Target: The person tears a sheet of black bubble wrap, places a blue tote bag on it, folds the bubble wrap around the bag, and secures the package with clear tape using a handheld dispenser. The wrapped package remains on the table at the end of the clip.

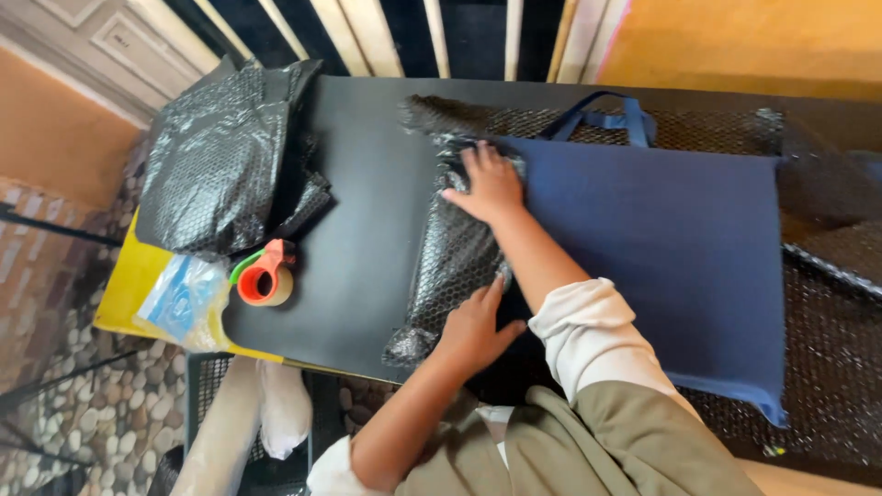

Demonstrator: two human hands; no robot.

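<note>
While both hands are pressing flat, black bubble wrap [455, 266] is folding over a flat navy fabric bag [661, 257].
Left hand [473, 331] and right hand [491, 184] are lying open-fingered, grasping nothing; an orange tape dispenser [266, 276] and crumpled black bubble-wrap heap [220, 156] are sitting left on the black table [367, 184].

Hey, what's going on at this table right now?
A person presses both hands on black bubble wrap folded over the end of a flat navy blue bag. The right hand lies flat near the far edge, the left hand near the close edge. A tape dispenser and more black wrap sit to the left.
</note>
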